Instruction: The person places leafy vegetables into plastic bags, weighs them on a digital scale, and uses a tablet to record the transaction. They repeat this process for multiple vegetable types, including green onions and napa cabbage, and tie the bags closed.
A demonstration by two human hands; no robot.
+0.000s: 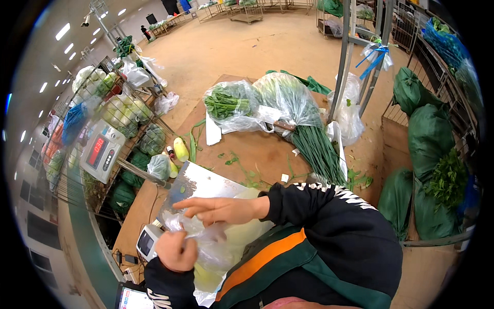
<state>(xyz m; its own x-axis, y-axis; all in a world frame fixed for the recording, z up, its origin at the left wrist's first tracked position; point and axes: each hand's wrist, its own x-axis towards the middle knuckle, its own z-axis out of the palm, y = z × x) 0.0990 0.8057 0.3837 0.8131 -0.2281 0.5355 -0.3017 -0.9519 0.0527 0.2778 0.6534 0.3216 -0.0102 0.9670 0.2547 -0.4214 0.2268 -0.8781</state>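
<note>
A clear plastic bag [218, 253] with pale green produce in it lies close against my body; the kind of produce I cannot make out. My left hand [176, 251] is closed in a fist on the gathered plastic at the bag's upper left. Just above it, my right hand [226, 210] reaches leftward over the bag, fingers stretched out and its thumb side partly behind the film. Beneath the bag is a shiny metal weighing plate [198, 180], whose far part shows bare with a few wet specks.
A scale display [103, 150] stands on a post at left, before caged shelves of bagged vegetables. On the brown table [242, 154] lie bagged greens [229, 103], long green onions [319, 149], a knife [284, 124] and leaf scraps. Green sacks [432, 139] stand right; a label printer [147, 242] sits lower left.
</note>
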